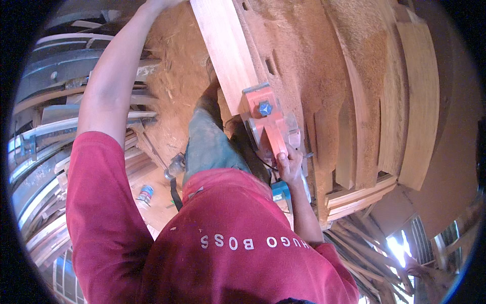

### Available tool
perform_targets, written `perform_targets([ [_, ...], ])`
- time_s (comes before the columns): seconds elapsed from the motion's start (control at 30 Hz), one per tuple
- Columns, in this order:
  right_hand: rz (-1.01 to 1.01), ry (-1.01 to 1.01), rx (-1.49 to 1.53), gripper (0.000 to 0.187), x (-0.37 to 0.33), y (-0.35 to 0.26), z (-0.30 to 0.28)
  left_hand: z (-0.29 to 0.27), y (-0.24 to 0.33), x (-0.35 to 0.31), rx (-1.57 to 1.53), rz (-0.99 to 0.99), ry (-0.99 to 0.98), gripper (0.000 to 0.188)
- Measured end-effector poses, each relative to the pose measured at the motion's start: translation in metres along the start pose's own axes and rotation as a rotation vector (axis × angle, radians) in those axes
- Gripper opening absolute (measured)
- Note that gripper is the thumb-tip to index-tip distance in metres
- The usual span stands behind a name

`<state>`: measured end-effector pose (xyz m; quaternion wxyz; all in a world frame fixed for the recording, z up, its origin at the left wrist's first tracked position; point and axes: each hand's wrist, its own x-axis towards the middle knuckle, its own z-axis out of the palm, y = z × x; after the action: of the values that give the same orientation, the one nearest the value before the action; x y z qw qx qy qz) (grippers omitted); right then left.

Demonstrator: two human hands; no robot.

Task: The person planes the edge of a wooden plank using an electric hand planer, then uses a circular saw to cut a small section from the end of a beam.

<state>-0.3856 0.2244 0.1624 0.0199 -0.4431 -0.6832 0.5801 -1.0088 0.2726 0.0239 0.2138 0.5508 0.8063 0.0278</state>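
Observation:
My right hand [290,165] is wrapped round the rear handle of an orange-red electric hand planer [263,101] with a blue front knob. The planer's front sits at the near end of a pale wooden plank [226,53], which runs away from me and out past the top edge. My left arm stretches far forward, and my left hand [166,3] shows only in part at the top edge, beside the plank's far part. Its fingers are cut off by the picture's edge, so their grip is hidden.
Sawdust covers the workbench [298,45] and the ground [174,55]. Boards [420,101] lie lengthwise at the right. Timber and long pieces [55,111] are stacked at the left. A small can with a blue label [145,193] stands on the ground at lower left.

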Motion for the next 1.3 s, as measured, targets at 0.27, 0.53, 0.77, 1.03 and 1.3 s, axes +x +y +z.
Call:
perform_targets([
  [0.27,-0.295,0.118,-0.003,0.042,0.166,-0.091,0.043,-0.016,0.024,-0.016,-0.126,-0.062,0.033,0.054],
  [0.53,-0.410,0.166,-0.073,0.050,0.370,-0.201,0.083,0.083,0.168,-0.163,-1.277,-0.372,0.184,0.081],
  [0.77,-0.517,0.114,-0.167,0.054,0.508,-0.321,0.112,0.126,0.201,-0.206,-1.549,-0.438,-0.030,0.084],
  [1.03,-0.482,0.025,-0.090,0.056,0.525,-0.334,0.106,0.125,0.212,-0.207,-1.591,-0.383,0.075,0.062],
  [1.3,-0.270,-0.046,-0.172,0.046,0.243,-0.139,0.052,0.159,0.199,-0.231,-2.119,-0.660,0.017,0.075],
])
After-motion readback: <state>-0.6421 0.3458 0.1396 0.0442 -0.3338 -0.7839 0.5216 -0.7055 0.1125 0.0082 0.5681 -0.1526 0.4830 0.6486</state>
